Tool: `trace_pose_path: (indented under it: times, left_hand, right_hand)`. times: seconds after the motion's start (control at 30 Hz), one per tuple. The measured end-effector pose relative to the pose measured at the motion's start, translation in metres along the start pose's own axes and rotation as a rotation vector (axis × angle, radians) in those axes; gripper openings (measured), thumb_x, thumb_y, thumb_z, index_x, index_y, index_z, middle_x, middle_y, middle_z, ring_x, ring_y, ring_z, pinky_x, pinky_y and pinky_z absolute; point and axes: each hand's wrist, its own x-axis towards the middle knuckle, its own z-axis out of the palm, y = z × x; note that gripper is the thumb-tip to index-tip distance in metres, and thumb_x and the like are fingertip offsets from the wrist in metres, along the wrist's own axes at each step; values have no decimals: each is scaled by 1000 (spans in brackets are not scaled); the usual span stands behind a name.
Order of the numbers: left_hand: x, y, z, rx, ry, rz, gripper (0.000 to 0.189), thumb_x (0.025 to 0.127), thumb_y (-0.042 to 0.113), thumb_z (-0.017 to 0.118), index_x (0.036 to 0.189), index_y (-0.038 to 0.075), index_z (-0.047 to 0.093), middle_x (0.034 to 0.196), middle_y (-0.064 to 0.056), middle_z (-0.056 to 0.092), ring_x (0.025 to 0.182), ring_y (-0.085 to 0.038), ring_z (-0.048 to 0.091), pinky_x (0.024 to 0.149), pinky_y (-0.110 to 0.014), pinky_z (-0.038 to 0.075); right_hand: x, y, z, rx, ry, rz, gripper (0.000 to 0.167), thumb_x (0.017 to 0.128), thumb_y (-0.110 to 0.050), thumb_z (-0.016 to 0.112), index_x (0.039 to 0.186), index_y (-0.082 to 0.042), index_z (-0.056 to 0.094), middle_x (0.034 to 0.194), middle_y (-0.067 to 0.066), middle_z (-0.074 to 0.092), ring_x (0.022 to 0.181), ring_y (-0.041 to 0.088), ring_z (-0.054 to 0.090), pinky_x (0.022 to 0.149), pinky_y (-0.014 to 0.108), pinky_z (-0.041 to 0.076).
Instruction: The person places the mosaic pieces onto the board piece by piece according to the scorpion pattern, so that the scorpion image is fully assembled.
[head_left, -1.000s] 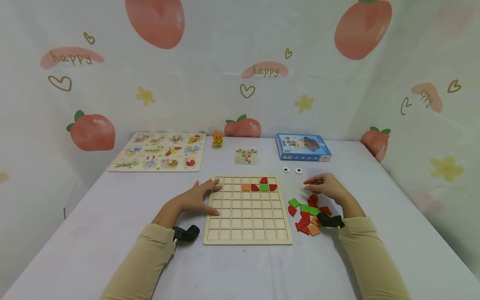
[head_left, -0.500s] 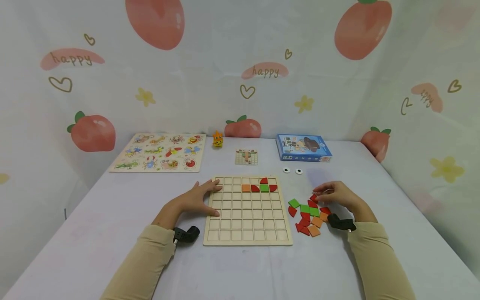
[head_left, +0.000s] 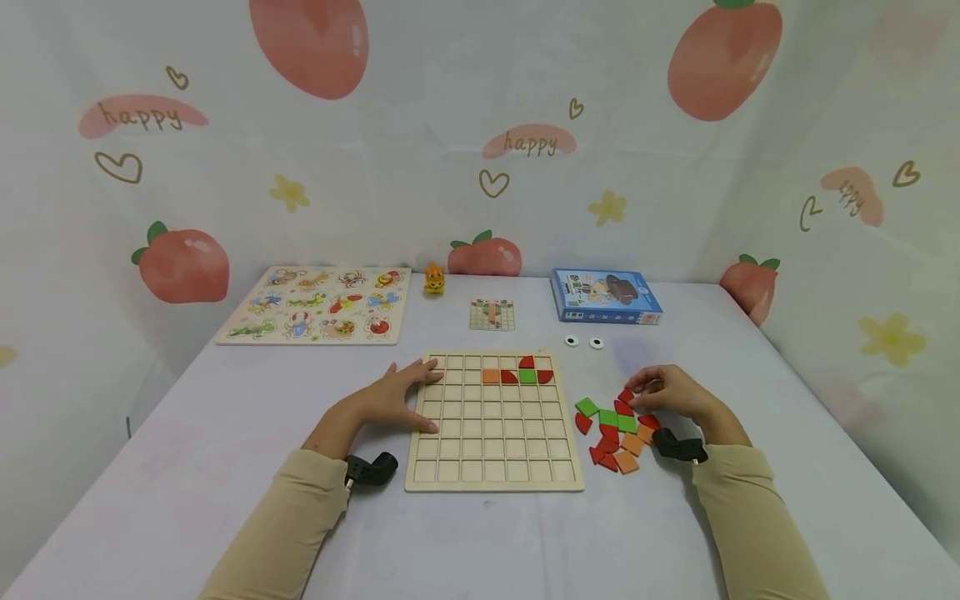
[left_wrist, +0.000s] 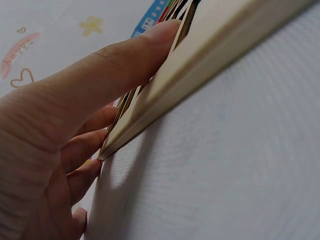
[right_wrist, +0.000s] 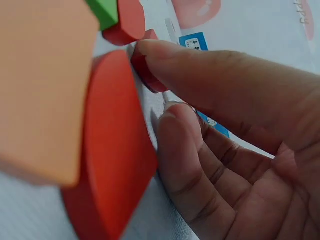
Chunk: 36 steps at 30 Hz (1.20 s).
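Observation:
My left hand (head_left: 386, 400) rests on the left edge of a wooden grid board (head_left: 480, 450), thumb and fingers spread. In the left wrist view, its thumb lies over the rim and the other fingers reach along the far side. On the board's upper right sit an orange square tile (head_left: 491, 376), a green square tile (head_left: 528, 377) and several red rounded tiles. My right hand (head_left: 675, 393) is over the loose tiles, thumb and fingers bent and pinching a red rounded tile (right_wrist: 145, 67). The fingers partly hide that tile, and no lift from the table is visible.
Loose red, green and orange tiles, including an orange square (head_left: 627, 462), lie right of the board. Two eye discs (head_left: 596, 343) are above them. Behind stand a pattern card (head_left: 492, 315), a blue box (head_left: 607, 296), an orange toy figure (head_left: 434, 277) and an insect puzzle board (head_left: 315, 306).
My right hand has moved right and nearer, down to the red tile at the top of the loose pile, then stayed almost still. The left hand has kept its place on the board.

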Motion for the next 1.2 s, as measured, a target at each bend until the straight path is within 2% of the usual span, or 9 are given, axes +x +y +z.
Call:
trace_pose_path:
  times: [0.2, 0.33, 0.47, 0.73, 0.9, 1.2]
  left_hand:
    - [0, -2, 1, 4, 4, -2, 90, 67, 47, 80, 141, 16, 41, 157, -4, 18, 146, -26, 6, 117, -52, -7]
    - [0, -2, 1, -1, 4, 3, 90, 67, 48, 79, 142, 17, 41, 157, -4, 19, 146, -26, 5, 117, -52, -7]
    - [0, -4, 1, 6, 0, 5, 91, 67, 49, 79, 142, 17, 40, 157, -4, 18, 146, -27, 5, 117, -53, -6]
    - [1, -6, 2, 9, 4, 15, 90, 67, 49, 79, 142, 18, 40, 157, -3, 18, 146, -25, 4, 117, -52, -7]
    - [2, -6, 1, 7, 3, 11, 90, 67, 49, 79, 142, 18, 40, 157, -3, 18, 146, -25, 3, 117, -52, -7]
    - [3, -7, 2, 3, 5, 19, 90, 67, 48, 79, 142, 18, 41, 156, -3, 19, 146, -25, 3, 117, -52, -8]
  right_hand:
    - [0, -2, -1, 40, -27, -32, 35, 80, -14, 72, 104, 5, 56, 88, 7, 59, 75, 16, 55, 67, 23, 53]
    - [2, -2, -1, 91, -57, -27, 33, 82, -11, 70, 105, 5, 53, 85, 6, 60, 74, 16, 55, 64, 24, 53]
    - [4, -4, -1, 92, -55, -21, 31, 84, -13, 68, 106, 4, 53, 85, 4, 61, 72, 16, 54, 63, 23, 51]
    - [4, -21, -3, 76, -2, -64, 32, 87, -15, 65, 108, 5, 52, 89, 5, 61, 78, 18, 55, 69, 25, 51]
    - [12, -30, -1, 98, 27, -85, 31, 87, -15, 65, 108, 4, 53, 91, 8, 62, 81, 20, 59, 75, 26, 54]
    - [30, -52, 13, 147, -28, -136, 31, 88, -14, 62, 110, 7, 56, 92, 12, 62, 80, 17, 66, 74, 25, 56]
